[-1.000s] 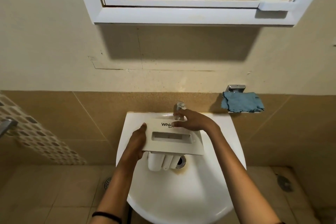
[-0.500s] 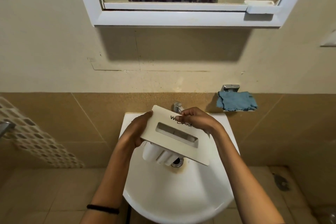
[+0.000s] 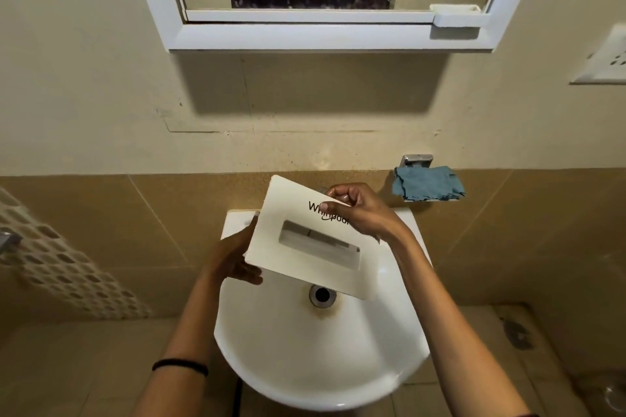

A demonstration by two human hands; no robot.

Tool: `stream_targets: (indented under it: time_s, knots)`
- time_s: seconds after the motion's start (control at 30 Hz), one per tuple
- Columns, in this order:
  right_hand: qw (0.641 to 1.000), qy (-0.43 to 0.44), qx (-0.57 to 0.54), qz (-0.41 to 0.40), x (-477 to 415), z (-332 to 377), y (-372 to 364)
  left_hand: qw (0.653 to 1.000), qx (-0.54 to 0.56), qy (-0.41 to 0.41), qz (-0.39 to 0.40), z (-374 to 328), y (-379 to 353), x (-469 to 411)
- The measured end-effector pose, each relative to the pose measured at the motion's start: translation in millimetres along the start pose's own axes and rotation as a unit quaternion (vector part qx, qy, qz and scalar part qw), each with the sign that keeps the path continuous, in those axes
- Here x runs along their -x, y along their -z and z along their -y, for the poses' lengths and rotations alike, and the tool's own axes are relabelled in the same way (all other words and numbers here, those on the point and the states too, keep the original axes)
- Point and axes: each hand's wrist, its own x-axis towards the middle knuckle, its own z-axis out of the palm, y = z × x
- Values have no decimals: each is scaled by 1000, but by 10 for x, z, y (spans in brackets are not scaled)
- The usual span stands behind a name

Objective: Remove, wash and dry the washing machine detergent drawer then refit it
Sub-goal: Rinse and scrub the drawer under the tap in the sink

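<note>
Holding the detergent drawer [image 3: 306, 249] up over the sink [image 3: 305, 366], apparently clear of the bowl, front panel turned toward the camera and tilted so that the right end dips toward the drain [image 3: 321, 294]. Gripped at the left edge by the left hand [image 3: 233, 257], fingers tucked behind the panel. Pinched at the top edge by the right hand [image 3: 359, 210], thumb pressed over the printed logo. Compartments hidden behind the panel, tap hidden too.

Likely to go wrong: slipping out of so light an edge grip, more so if wet, and dropping onto hard ceramic, with a cracked plastic corner or a chipped bowl to follow. Also knocking against the unseen tap while turning the panel blind. Also splashing onto wall and floor if rinsed at this tilt.

Small white sink, rust-stained round the drain. Beige wall above, brown tiles behind and below. White-framed mirror [image 3: 305, 37] overhead, a blue cloth [image 3: 426, 183] on a chrome holder [image 3: 416, 161] just right of the sink, a white socket plate [image 3: 606, 57] at far right.
</note>
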Motion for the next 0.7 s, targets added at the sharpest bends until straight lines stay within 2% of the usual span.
stream_targets:
  time_s: [0.1,0.2,0.27,0.37,0.47,0.57,0.7]
  knots:
    - [1000,26,0,-10,50,-16,-57,991,128,-14,48,-23,-33,-59]
    - [999,41,31,-4,114,-28,-94,981,183,-5,64,70,59,-491]
    - [997,49,53,12,164,-44,-113,980,185,8,70,-95,41,-260]
    - [992,49,102,56,237,-79,-169,977,203,-45,48,-259,19,-99]
    - [982,46,164,85,287,-146,-236,983,171,-59,31,-243,-14,-139]
    - [969,25,217,117,333,-238,-274,983,165,-67,34,-172,-53,-124]
    - [954,-9,275,119,355,-477,-364,974,171,-131,65,-58,-115,-166]
